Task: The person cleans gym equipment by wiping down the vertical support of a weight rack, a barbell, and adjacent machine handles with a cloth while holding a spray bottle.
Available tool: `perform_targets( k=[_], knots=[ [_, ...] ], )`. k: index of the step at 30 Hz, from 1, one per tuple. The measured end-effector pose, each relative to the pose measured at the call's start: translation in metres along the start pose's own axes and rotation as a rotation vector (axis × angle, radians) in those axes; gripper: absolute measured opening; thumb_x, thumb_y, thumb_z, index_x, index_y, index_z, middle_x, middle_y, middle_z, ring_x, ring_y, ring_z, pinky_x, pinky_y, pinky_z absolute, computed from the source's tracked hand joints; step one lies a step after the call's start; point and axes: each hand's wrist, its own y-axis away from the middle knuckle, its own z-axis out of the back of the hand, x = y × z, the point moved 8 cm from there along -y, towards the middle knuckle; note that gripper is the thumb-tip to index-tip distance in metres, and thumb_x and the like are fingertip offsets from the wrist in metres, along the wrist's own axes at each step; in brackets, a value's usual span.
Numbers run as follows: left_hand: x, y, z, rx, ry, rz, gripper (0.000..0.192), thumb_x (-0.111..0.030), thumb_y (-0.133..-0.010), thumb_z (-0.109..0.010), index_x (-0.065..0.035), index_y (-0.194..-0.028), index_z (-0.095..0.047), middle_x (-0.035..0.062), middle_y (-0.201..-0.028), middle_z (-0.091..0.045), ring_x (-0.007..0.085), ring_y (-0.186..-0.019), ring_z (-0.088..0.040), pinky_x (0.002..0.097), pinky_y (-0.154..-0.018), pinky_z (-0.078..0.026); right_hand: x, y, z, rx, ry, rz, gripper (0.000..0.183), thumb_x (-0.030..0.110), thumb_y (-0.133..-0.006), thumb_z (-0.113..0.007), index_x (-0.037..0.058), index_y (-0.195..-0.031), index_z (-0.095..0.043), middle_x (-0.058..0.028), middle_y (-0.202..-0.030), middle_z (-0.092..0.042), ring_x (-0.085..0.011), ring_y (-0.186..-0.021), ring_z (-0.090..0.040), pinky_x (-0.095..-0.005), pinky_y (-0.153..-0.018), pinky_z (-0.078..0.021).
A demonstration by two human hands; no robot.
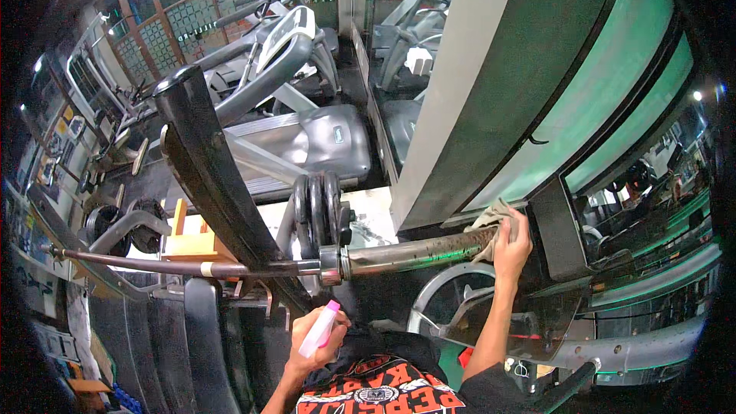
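Observation:
A long barbell (253,269) lies across a black upright of a rack (213,167). Its thick metal sleeve (414,254) points to the right, with dark speckles near the outer end. My right hand (513,241) grips a beige cloth (489,224) against that end of the sleeve. In my left hand (318,336) is a small translucent bottle with a pink cap (322,328), held below the bar near the sleeve's collar (330,265).
Black weight plates (316,213) hang just behind the collar. A treadmill (322,138) stands beyond the rack, beside a mirror and a grey pillar (471,92). Black padding (204,339) lies at lower left, and a curved metal frame (422,299) below the sleeve.

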Motion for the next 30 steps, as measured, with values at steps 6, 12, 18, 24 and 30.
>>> perform_targets(
  k=[6, 12, 18, 24, 30],
  knots=[
    [-0.001, 0.002, 0.000, -0.013, 0.060, 0.043, 0.009, -0.003, -0.080, -0.064, 0.0005, -0.089, -0.063, 0.0086, -0.079, -0.065, 0.0126, -0.061, -0.060, 0.0264, -0.056, -0.048, -0.011, 0.030, 0.009, -0.283, 0.039, 0.197, 0.018, 0.014, -0.092, -0.056, 0.0020, -0.106, -0.059, -0.0124, -0.107, -0.064, -0.0311, -0.102, -0.060, -0.0500, -0.106, -0.0339],
    [-0.004, -0.002, -0.006, 0.023, 0.022, 0.012, 0.008, -0.004, -0.080, -0.064, 0.0002, -0.087, -0.063, 0.0079, -0.079, -0.064, 0.0115, -0.060, -0.059, 0.0256, -0.056, -0.047, 0.034, 0.028, 0.002, -0.124, 0.211, 0.077, 0.022, 0.009, -0.088, -0.057, 0.0062, -0.110, -0.060, -0.0104, -0.107, -0.064, -0.0287, -0.105, -0.060, -0.0518, -0.112, -0.0269],
    [-0.003, -0.004, -0.014, 0.062, 0.054, 0.051, 0.011, -0.005, -0.081, -0.064, 0.0009, -0.090, -0.063, 0.0097, -0.081, -0.066, 0.0139, -0.066, -0.061, 0.0270, -0.061, -0.048, 0.186, 0.087, -0.069, 0.343, -0.094, 0.428, 0.027, 0.003, -0.078, -0.064, 0.0129, -0.103, -0.066, -0.0040, -0.108, -0.064, -0.0227, -0.109, -0.058, -0.0511, -0.109, -0.0325],
    [-0.005, -0.007, -0.016, 0.055, 0.028, 0.018, 0.012, -0.006, -0.081, -0.064, 0.0011, -0.091, -0.063, 0.0106, -0.083, -0.067, 0.0152, -0.065, -0.063, 0.0271, -0.061, -0.049, 0.177, 0.083, -0.063, 0.422, -0.232, 0.410, 0.036, -0.003, -0.073, -0.063, 0.0162, -0.103, -0.067, -0.0041, -0.109, -0.064, -0.0236, -0.106, -0.060, -0.0553, -0.108, -0.0311],
    [-0.002, -0.009, -0.014, 0.063, 0.047, 0.069, 0.010, -0.007, -0.082, -0.064, 0.0008, -0.088, -0.063, 0.0099, -0.083, -0.066, 0.0153, -0.067, -0.062, 0.0275, -0.062, -0.049, 0.064, 0.012, -0.017, 0.185, 0.090, 0.159, 0.020, 0.007, -0.087, -0.055, 0.0116, -0.103, -0.066, -0.0077, -0.107, -0.064, -0.0254, -0.104, -0.060, -0.0513, -0.111, -0.0270]
  ],
)
